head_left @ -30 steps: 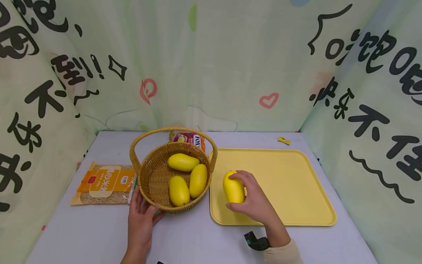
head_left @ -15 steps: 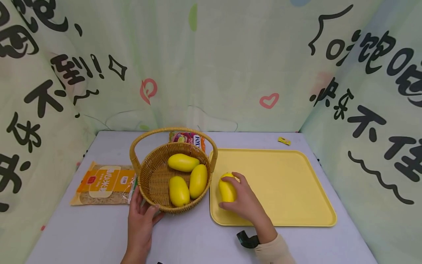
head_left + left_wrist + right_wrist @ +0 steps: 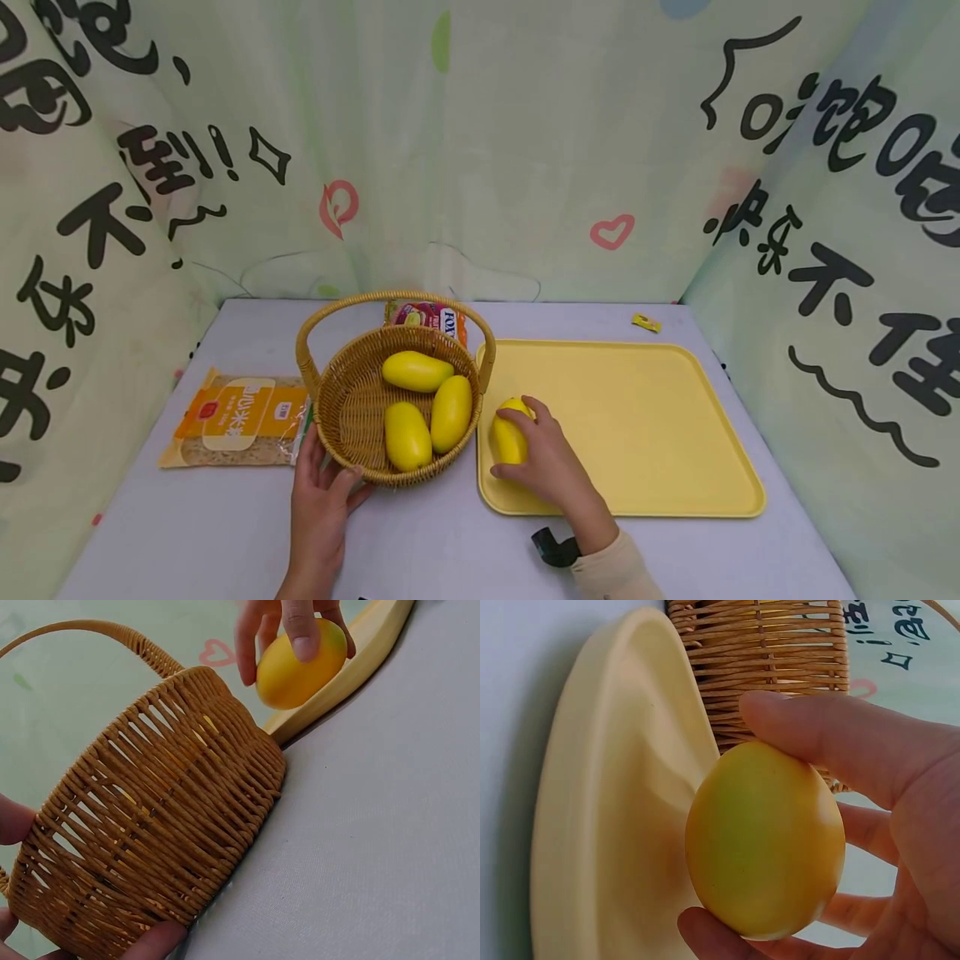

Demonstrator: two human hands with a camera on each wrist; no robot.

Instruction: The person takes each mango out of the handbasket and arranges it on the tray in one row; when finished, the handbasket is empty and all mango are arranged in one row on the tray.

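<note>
My right hand [image 3: 547,462] grips a yellow mango [image 3: 510,437] between thumb and fingers. In the right wrist view this mango [image 3: 765,840] hangs over the yellow tray [image 3: 566,825], near its rim. A round wicker basket [image 3: 352,408] with a tall handle stands left of the tray. Inside it, toward the right, lie three mangoes: one at the back [image 3: 417,371], one at the right [image 3: 452,412] and one in front [image 3: 408,436]. My left hand [image 3: 322,508] holds the basket's front left side, its fingers against the wicker [image 3: 157,795].
An orange-labelled bag of grain [image 3: 240,421] lies left of the basket. Behind the basket, a purple and red packet [image 3: 431,317] is partly hidden. A small yellow wrapper [image 3: 646,322] lies at the far right. Printed curtains [image 3: 480,150] enclose the table's back and sides.
My right hand has moved left over the tray with the mango, closer to the basket. The left hand and the basket have stayed in place.
</note>
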